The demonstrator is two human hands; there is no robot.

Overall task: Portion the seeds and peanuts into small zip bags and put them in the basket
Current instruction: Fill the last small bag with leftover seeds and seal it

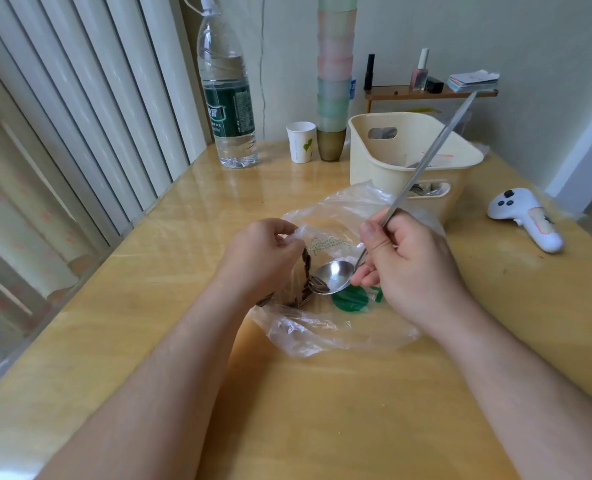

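— What are the fingers doing?

— The left hand (258,252) has its fingers curled, pinching the crumpled edge of a clear plastic bag (336,327) and holding it open. The right hand (408,263) has thumb and fingers clamped on the thin handle of a long metal spoon (334,277). The handle rises up and away to the right, crossing in front of the basket.

— Where is the spoon's bowl?

— Low inside the bag's mouth, between the two hands, shiny side up. Its near edge touches a small heap of striped seeds (303,292) lying in the bag just beside the left hand. The bowl itself looks bare.

— And the bag?

— It lies flat on the yellow wooden counter (322,410), printed with a green disc (350,301).

— Where is the basket?

— Just behind the bag: a cream plastic basket (384,168) with handle slots. Something lies inside, but I cannot tell what.

— Anything further out?

— A white handheld controller (526,218) lies to the right. At the back stand a large water bottle (228,98), a paper cup (301,142) and a tall stack of pastel cups (336,74). A small shelf (426,93) by the wall holds little bottles.
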